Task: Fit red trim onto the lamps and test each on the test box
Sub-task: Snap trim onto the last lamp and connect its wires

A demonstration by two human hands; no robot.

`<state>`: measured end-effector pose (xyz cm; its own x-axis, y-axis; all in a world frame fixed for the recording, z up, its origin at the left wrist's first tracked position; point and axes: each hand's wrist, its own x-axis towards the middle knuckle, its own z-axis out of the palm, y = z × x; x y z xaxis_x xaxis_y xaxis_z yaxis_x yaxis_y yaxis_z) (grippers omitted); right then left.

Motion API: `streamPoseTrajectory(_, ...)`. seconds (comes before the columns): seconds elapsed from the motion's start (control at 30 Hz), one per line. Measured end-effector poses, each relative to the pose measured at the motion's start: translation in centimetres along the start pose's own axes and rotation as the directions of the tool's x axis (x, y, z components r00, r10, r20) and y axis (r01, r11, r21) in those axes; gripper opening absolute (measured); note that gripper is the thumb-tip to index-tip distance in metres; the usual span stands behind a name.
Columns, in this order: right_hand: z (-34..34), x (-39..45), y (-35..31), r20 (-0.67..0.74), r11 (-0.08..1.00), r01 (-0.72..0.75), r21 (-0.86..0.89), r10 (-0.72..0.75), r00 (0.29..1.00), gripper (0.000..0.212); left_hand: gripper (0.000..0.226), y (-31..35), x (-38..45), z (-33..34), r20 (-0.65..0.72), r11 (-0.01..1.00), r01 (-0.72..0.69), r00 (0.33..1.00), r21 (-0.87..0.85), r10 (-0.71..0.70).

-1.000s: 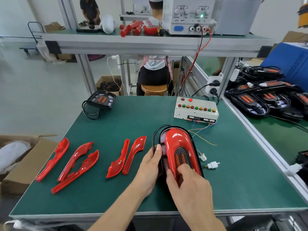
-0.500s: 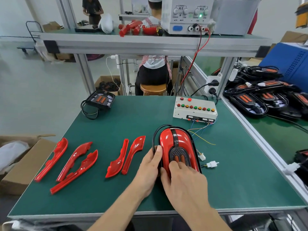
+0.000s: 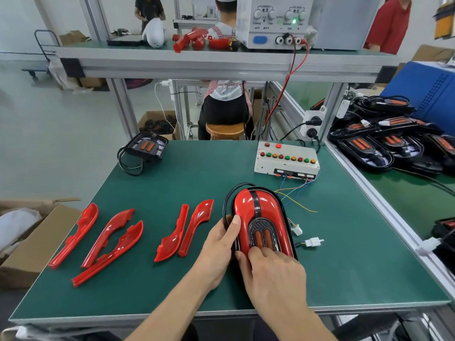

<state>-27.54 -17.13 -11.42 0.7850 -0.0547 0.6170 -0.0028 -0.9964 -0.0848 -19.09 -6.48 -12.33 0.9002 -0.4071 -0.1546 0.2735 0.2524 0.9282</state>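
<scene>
A lamp (image 3: 259, 212) with red trim on both sides lies flat on the green table (image 3: 172, 183), its black cable looping round its far end. My left hand (image 3: 219, 244) grips its left edge, thumb on the red trim. My right hand (image 3: 273, 269) presses down on the lamp's near end with its fingers. Several loose red trim pieces (image 3: 108, 239) lie in a row to the left; the nearest pair (image 3: 187, 227) is beside my left hand. The white test box (image 3: 285, 161) with coloured buttons stands behind the lamp, its wires and white connectors (image 3: 312, 241) trailing right of the lamp.
Another black lamp (image 3: 146, 147) with coiled cable sits at the table's far left. A pile of black lamps (image 3: 394, 141) covers the bench on the right. A power supply (image 3: 273, 20) stands on the overhead shelf. A cardboard box (image 3: 27, 244) is at the left. People work beyond.
The lamp has been laid flat from a tilted pose. My right hand has slid down from the lamp's centre to its near end. My left hand stays on the left edge.
</scene>
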Motion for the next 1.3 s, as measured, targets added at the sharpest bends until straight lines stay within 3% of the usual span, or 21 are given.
streamPoseTrajectory(0.4, -1.0, -0.3, -1.1, 0.075, 0.994, -0.096, -0.045, 0.099, 0.992, 0.024, 0.047, 0.6, -0.1, 0.1, 0.056, 0.997, 0.026, 0.998, -0.069, -0.022)
streamPoseTrajectory(0.77, -2.0, 0.5, -2.7, 0.125, 0.976, -0.215, -0.047, 0.219, 0.968, 0.045, 0.043, 0.9, -0.7, 0.1, 0.086, 0.993, 0.022, 0.996, -0.112, -0.012)
streamPoseTrajectory(1.3, -1.9, 0.1, -2.6, 0.105, 0.944, -0.325, 0.055, 0.318, 0.942, 0.039, 0.055, 0.2, -0.3, -0.1, 0.08, 0.999, -0.021, 0.997, -0.03, 0.023)
